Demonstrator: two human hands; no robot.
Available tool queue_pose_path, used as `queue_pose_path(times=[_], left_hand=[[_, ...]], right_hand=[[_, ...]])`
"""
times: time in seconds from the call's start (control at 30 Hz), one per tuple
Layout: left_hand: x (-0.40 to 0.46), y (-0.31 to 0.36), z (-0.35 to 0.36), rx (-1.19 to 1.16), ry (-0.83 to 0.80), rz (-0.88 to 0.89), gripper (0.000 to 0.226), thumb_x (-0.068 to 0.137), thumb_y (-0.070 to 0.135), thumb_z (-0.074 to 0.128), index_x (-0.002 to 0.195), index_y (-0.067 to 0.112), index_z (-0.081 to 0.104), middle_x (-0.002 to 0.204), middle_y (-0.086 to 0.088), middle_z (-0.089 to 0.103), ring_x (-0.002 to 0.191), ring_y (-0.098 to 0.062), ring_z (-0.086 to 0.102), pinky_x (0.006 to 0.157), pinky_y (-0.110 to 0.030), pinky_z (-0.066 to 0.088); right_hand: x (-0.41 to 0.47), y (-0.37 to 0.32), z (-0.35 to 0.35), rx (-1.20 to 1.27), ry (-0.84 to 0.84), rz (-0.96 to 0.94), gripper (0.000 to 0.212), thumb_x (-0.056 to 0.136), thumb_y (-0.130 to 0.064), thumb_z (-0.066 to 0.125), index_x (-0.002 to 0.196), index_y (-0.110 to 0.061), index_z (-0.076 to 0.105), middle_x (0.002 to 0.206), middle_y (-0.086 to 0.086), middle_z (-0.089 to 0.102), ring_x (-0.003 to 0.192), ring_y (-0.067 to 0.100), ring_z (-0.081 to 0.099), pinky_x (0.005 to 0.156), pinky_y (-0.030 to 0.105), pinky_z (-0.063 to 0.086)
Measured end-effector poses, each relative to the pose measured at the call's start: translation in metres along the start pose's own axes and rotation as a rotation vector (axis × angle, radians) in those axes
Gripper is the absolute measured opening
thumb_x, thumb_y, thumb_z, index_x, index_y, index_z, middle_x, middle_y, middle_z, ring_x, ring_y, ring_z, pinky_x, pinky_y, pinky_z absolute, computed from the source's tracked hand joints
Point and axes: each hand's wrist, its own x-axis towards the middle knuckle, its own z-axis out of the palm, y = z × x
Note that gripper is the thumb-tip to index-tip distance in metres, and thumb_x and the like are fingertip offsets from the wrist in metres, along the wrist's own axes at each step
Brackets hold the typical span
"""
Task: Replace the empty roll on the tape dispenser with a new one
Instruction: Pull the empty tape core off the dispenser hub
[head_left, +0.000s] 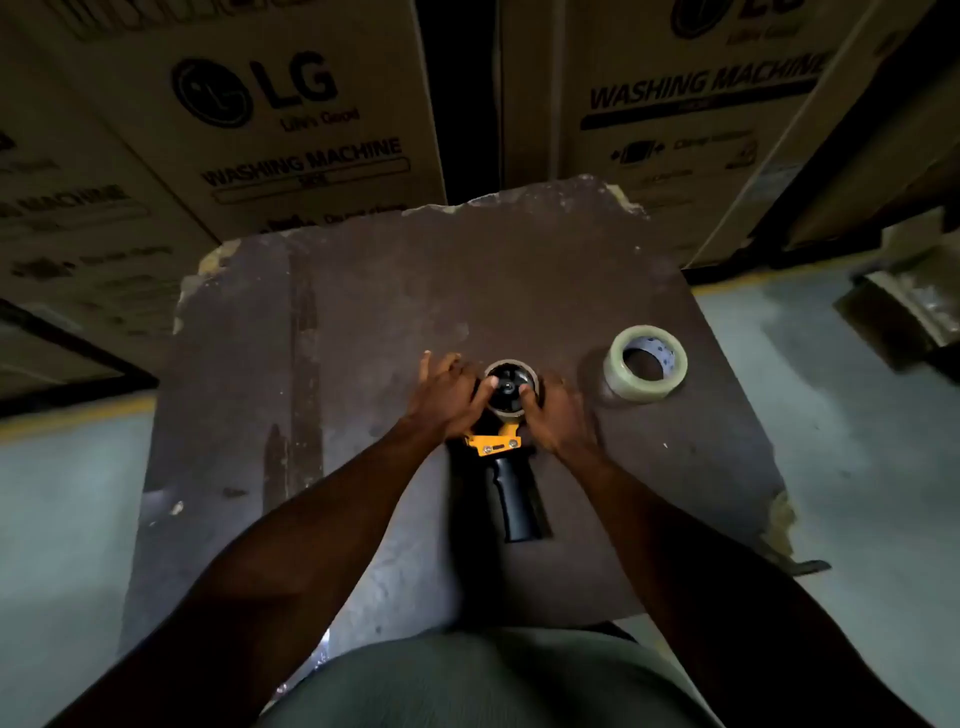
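A tape dispenser (511, 483) with a black handle and a yellow frame lies flat in the middle of the dark brown table (363, 322). Its black hub carries an empty brown cardboard roll (503, 414). My left hand (449, 397) grips the roll from the left, thumb on the hub. My right hand (556, 410) grips it from the right, thumb on the roll's rim. A new roll of clear tape (645, 362) lies flat on the table, to the right of my hands and apart from them.
Large cardboard washing machine boxes (270, 130) stand right behind the table. The table's edges are chipped. Grey floor (857, 415) lies on both sides, with a dark object (904, 312) on it at the right.
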Motion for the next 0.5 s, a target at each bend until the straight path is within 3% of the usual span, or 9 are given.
queue_pose_path(times=[0.2,0.37,0.5], left_hand=[[0.015,-0.004,-0.004,-0.037,-0.152,-0.013,0.042,0.099,0.05,0.029,0.123,0.029,0.056,0.131,-0.007,0.061,0.138,-0.027,0.036,0.114,-0.064,0.001],[0.03,-0.012,0.002,-0.236,-0.221,-0.112,0.063,0.073,0.072,0.032,0.104,0.03,0.068,0.108,-0.008,0.071,0.116,-0.032,0.056,0.103,-0.061,0.037],[0.037,-0.012,-0.001,-0.268,-0.249,-0.169,0.063,0.065,0.073,0.04,0.101,0.032,0.073,0.104,-0.005,0.074,0.114,-0.03,0.059,0.102,-0.058,0.04]], right_hand=[[0.004,-0.003,-0.002,0.055,0.006,0.032,0.033,0.098,-0.036,0.05,0.114,-0.013,0.068,0.113,0.018,0.072,0.104,0.039,0.066,0.082,0.039,0.051],[0.01,0.002,-0.002,0.123,-0.006,0.017,0.035,0.094,-0.036,0.053,0.111,-0.013,0.072,0.108,0.017,0.075,0.103,0.036,0.069,0.086,0.039,0.053],[0.013,0.007,0.001,0.214,-0.013,0.038,0.029,0.091,-0.033,0.061,0.108,-0.015,0.074,0.1,0.013,0.077,0.096,0.032,0.072,0.085,0.044,0.057]])
